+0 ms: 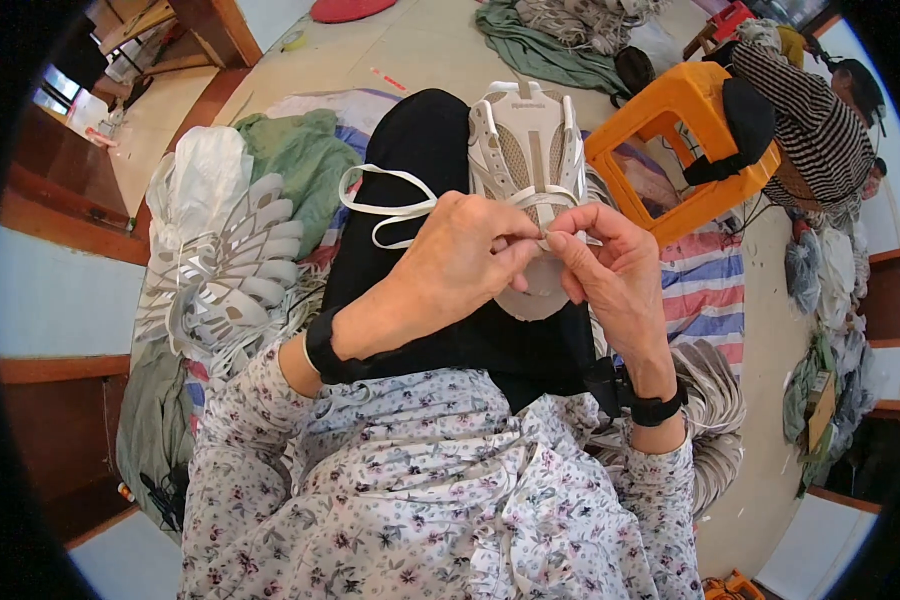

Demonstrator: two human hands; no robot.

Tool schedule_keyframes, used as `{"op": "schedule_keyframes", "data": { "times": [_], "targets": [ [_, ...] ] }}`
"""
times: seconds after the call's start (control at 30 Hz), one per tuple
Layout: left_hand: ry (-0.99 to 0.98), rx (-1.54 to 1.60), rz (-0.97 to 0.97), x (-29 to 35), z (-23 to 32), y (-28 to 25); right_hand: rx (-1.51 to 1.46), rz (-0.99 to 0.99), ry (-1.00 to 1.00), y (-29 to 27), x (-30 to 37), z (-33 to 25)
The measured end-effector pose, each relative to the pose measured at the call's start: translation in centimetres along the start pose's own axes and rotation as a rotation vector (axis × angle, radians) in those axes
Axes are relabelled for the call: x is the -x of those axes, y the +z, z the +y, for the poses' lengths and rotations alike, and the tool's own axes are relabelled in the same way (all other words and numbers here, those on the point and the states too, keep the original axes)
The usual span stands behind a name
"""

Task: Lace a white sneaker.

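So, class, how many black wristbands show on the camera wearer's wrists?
2: a left wristband and a right wristband, one per wrist; any under the sleeves would be hidden.

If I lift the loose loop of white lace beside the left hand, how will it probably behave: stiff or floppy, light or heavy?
The white lace is probably floppy, as its loop bends in smooth curves. It should feel light, being a thin, narrow strip. Pulling might tug the shoe upper, if this is the same lace that crosses it.

A white top [400, 490] flowered in purple and grey is worn with black wrist straps [322, 345].
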State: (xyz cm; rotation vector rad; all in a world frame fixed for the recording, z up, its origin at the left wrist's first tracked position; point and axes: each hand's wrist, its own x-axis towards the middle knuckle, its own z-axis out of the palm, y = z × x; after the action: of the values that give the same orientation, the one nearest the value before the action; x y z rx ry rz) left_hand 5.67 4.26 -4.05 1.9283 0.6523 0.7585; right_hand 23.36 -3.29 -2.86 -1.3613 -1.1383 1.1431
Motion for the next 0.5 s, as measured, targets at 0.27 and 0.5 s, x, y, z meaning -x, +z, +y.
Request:
{"op": "schedule_keyframes", "data": {
  "times": [0.27,0.5],
  "targets": [
    [-0.183,0.114,0.110,0.0,-1.9,-0.8,0.063,0.188,-0.073,-2.3,-2.6,0.8],
    [-0.221,-0.105,0.209,-1.4,-4.1,-1.4,0.070,0.133,-0.023,-4.1,-4.9,2.9]
  ]
}}
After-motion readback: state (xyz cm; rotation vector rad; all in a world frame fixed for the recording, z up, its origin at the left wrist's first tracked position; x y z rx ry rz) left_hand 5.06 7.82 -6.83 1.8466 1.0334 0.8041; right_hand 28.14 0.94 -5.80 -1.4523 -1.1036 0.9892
